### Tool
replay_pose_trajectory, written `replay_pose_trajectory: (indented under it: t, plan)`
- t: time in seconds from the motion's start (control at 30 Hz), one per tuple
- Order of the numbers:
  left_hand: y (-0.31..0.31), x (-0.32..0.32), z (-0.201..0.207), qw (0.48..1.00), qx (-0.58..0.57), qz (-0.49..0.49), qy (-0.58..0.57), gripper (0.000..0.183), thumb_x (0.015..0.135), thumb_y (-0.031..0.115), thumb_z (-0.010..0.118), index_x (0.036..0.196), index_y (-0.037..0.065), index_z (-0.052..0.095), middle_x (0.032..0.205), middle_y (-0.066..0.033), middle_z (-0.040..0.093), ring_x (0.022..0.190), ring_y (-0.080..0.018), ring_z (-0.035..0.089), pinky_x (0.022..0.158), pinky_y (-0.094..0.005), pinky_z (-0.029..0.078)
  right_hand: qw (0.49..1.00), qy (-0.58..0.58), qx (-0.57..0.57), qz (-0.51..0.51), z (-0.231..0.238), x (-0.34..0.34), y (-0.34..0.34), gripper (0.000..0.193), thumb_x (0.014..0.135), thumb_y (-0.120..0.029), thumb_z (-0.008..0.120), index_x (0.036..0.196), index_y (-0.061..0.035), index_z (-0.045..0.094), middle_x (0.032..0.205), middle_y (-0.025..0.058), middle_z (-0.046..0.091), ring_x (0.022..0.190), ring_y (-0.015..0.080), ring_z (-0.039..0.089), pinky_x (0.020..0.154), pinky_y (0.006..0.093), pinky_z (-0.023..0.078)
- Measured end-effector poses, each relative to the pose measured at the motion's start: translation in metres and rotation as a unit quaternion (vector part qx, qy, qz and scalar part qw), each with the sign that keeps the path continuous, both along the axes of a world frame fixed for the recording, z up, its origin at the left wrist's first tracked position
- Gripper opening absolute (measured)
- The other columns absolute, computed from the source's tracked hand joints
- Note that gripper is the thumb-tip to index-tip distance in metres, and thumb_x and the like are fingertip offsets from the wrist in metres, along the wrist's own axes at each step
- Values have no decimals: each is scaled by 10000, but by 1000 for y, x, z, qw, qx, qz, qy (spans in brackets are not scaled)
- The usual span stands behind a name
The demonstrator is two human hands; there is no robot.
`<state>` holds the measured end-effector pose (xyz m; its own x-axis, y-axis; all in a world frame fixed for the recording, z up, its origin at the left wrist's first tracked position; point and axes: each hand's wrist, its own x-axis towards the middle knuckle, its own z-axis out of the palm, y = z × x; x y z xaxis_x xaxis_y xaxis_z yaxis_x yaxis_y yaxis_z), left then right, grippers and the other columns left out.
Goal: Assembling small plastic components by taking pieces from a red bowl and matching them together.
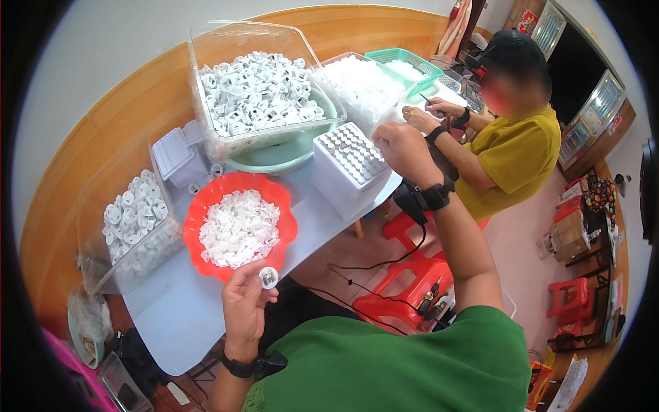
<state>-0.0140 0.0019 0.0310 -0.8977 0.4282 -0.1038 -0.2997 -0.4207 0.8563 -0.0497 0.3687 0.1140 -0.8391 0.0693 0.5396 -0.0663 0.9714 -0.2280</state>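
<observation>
My left hand (246, 305) pinches a small round white plastic part (268, 277) with a dark, shiny middle, just off the near rim of a red scalloped bowl (289, 233). Small flat white pieces (240, 226) fill that bowl. Farther right, my right hand (405, 151) is closed beside the top of a tall white box (343, 185). Rows of small silvery round pieces (351, 152) stand on the top of the box. The right fingertips are bent together, and whatever they may hold is too small to make out.
A clear bin (206, 141) heaped with round white parts rests over a pale green basin (274, 165). Another clear bin (175, 233) stands left. A co-worker in a yellow shirt (525, 147) works at the far right, near a green basket (432, 69). Red stools (398, 305) and cables lie right.
</observation>
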Motion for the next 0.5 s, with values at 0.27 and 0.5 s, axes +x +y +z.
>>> replay_pose_trajectory:
  t: [0.27,0.5]
  plan:
    - [-6,-3,-4,1000,-13,21,-9,233,924,75,526,1128,-34,553,892,-114,654,677,-137,619,593,-234,510,999,-30,-36,-10,-16,-16,12,124,764,-106,572,740,-40,674,763,154,618,725,339,600,657,412,475]
    - [-6,-4,-3,1000,-14,24,-6,227,922,66,522,1118,-42,555,889,-113,653,680,-138,619,598,-237,508,999,-5,-21,-27,-12,-9,-1,117,756,-129,586,738,-52,674,767,145,612,728,336,595,668,409,474]
